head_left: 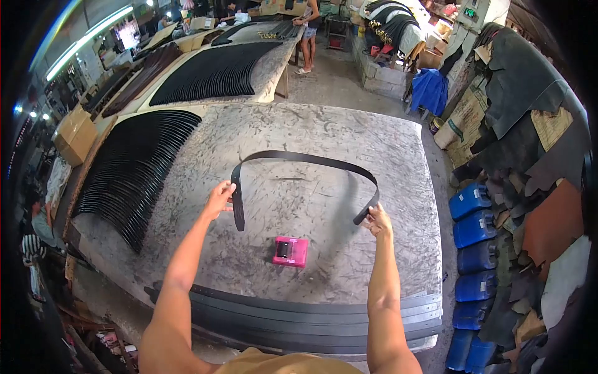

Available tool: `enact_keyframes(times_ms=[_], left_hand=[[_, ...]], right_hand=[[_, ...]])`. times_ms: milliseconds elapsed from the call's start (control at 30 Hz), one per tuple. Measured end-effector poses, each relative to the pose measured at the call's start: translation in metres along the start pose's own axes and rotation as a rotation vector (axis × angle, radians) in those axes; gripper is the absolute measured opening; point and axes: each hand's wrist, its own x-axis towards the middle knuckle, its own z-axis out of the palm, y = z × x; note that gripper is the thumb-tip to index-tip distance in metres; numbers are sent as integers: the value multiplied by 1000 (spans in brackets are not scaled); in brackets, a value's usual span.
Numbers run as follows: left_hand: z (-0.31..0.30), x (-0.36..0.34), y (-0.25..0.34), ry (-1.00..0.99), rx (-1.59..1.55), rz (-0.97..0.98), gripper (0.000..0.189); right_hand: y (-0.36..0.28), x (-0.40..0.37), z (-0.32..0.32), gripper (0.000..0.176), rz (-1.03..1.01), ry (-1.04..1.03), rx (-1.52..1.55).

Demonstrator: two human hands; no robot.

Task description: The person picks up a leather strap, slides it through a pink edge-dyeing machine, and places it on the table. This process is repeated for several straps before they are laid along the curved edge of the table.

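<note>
A long black belt strap (pixel 299 156) arches above the worktable (pixel 299 218), held near both ends. My left hand (pixel 219 201) grips it by the pointed end, where a row of small holes shows. Near the other end, my right hand (pixel 377 222) pinches the strap between thumb and fingers. On the table between my arms sits a pink block (pixel 290 252) with a dark piece on top. Several dark straps (pixel 299 315) lie flat along the near edge, partly under my forearms.
Rows of black straps (pixel 134 168) cover the table's left side, and more black straps (pixel 212 71) lie on the table beyond. Blue jerrycans (pixel 474 234) line the right side beside leather scraps (pixel 529 93). A person (pixel 308 31) stands at the far table. A cardboard box (pixel 75 134) is at left.
</note>
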Motion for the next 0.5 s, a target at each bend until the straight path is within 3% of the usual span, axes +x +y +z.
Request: enact_keyframes(times_ms=[67, 167, 233, 267, 367, 467, 500], left_hand=[[10, 14, -19, 4, -72, -102, 29], [4, 24, -50, -51, -121, -283, 32], [-9, 23, -66, -149, -70, -384, 38], [-16, 23, -74, -152, -67, -389, 38], [-30, 23, -94, 58, -2, -488, 34], [-42, 30, -117, 241, -26, -459, 38], [-48, 33, -123, 214, -32, -425, 36]], right_hand=[[-2, -8, 2, 75, 13, 19, -133], [-4, -14, -7, 64, -1, 96, -315], [2, 0, -23, 55, -152, 186, -704], [3, 3, -30, 55, -147, 189, -702], [18, 14, -59, 44, -346, 270, -872], [10, -8, -59, 42, -309, 235, -836], [7, -16, -63, 41, -324, 208, -951]])
